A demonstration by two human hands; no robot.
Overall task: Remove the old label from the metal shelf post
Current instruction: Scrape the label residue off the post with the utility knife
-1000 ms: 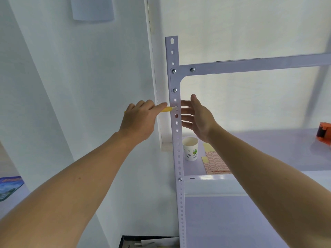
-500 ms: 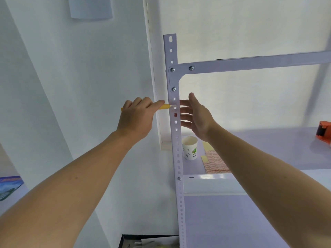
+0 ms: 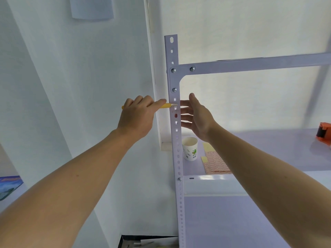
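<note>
Old label (image 3: 174,105): small whitish scrap, details unclear, on the upright white perforated metal shelf post (image 3: 177,158), below the corner bolts.
Slim yellow-handled tool (image 3: 165,105): tip against the scrap, gripped in the curled left hand (image 3: 138,117).
Right hand (image 3: 198,115): fingers straight, spread, at the post's right edge.
White shelf (image 3: 268,151): printed paper cup (image 3: 190,149), pink label sheet (image 3: 215,162), orange tape dispenser (image 3: 324,133).

We see the white perforated shelf post (image 3: 177,158) standing upright, a pale label (image 3: 174,105) scrap stuck below its upper bracket.
</note>
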